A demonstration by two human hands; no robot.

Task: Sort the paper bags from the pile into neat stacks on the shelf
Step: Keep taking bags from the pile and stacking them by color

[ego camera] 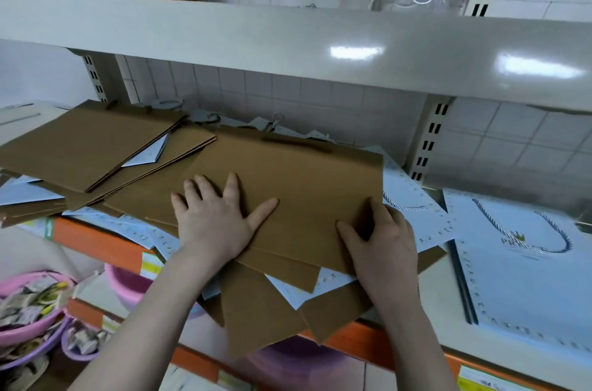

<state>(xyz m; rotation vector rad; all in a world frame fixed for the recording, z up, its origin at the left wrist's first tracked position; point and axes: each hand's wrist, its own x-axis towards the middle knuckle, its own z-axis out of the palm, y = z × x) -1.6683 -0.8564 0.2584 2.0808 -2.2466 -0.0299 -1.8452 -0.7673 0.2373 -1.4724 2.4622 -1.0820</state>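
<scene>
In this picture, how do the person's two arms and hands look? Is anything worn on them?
Both forearms are bare up to the bottom edge of the picture: no sleeves or cuffs show. The left hand and the right hand wear no gloves, and no rings, watch or bracelet are visible. The nails look short and unpainted. No markings show.

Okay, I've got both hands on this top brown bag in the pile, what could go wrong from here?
1. Several brown bags and white bags stick out past the shelf edge under your hands; pulling the top brown bag could drag them off.
2. Your left hand lies flat while your right hand grips the corner, so the bag may pivot and crease.
3. Handles at the back could snag on neighbouring bags.
</scene>
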